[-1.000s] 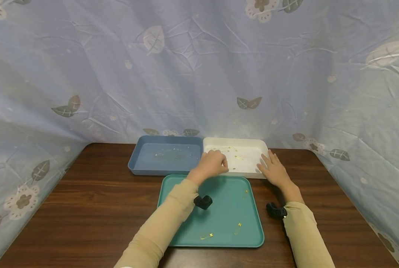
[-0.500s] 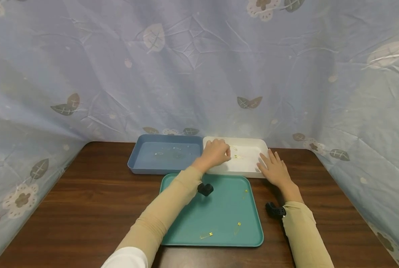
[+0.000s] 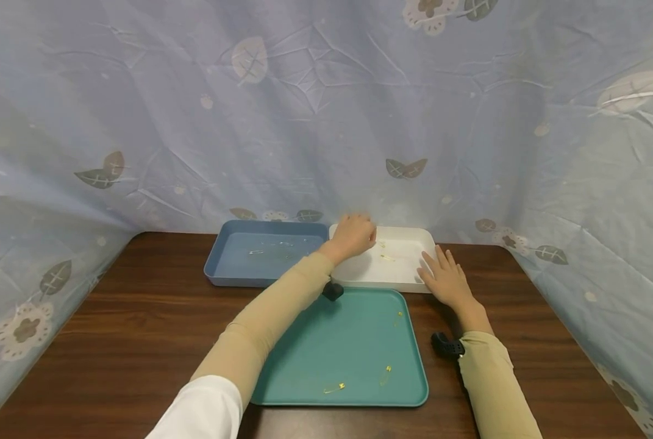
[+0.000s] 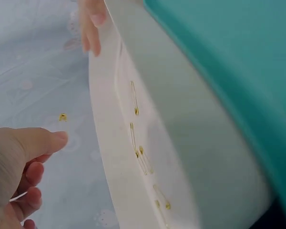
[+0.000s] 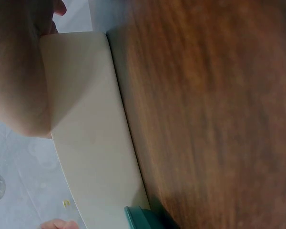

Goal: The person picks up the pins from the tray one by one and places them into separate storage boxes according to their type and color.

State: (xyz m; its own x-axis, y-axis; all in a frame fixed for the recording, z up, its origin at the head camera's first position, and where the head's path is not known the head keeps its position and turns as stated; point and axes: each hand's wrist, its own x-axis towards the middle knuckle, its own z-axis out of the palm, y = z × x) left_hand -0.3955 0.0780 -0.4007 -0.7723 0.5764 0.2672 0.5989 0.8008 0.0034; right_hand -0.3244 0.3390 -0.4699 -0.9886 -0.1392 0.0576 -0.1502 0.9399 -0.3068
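My left hand (image 3: 353, 236) is over the back left of the white tray (image 3: 381, 284). Its thumb and fingertips pinch a safety pin, whose gold head (image 4: 63, 117) sticks out past the thumb tip; the rest of that pin is barely visible. Several gold safety pins (image 4: 135, 98) lie on the white tray's floor. At that tray's right end my right hand (image 3: 447, 279) rests with spread, straight fingers on the rim. Three gold safety pins lie apart in the teal tray (image 3: 348, 341): one near the front edge (image 3: 334, 388), two toward the right side.
A blue tray (image 3: 223, 268) holding several silver safety pins (image 3: 256, 252) stands left of the white one, side by side. Both stand behind the teal tray on a dark wooden table (image 3: 139, 335). Patterned fabric (image 3: 315, 122) hangs behind and at both sides.
My left hand has moved back and slightly right over the white tray, away from its front edge. My right hand has kept its place on the tray's right end.
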